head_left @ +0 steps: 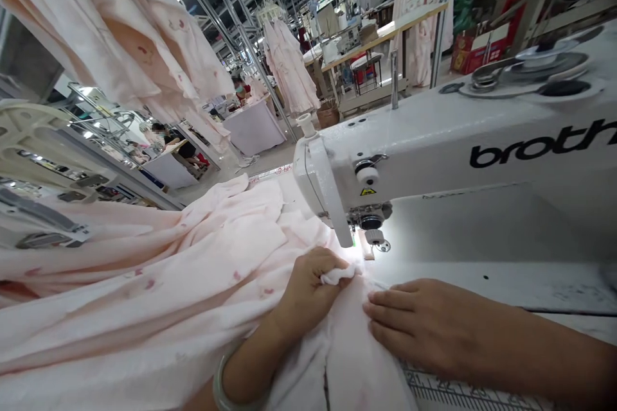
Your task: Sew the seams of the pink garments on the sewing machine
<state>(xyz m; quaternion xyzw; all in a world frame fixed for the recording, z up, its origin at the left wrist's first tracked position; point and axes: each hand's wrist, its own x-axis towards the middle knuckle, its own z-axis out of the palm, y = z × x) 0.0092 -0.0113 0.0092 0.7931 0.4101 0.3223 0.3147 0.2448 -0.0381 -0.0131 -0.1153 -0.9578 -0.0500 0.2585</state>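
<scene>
A pale pink garment (159, 295) with small red motifs lies piled over the sewing table and runs under the head of a white sewing machine (434, 135). My left hand (308, 289) is closed, pinching a bunched fold of this fabric just in front of the presser foot (373, 237). My right hand (424, 324) lies flat on the cloth to the right, fingers together and stretched out, pressing it to the table. A pale bangle (222, 385) sits on my left wrist.
A printed ruler (463, 392) runs along the table's near edge. More pink garments (120, 26) hang overhead at the left and further back (289, 64). Other workers sit at tables (250, 125) in the background. A white machine part (33, 141) stands at the left.
</scene>
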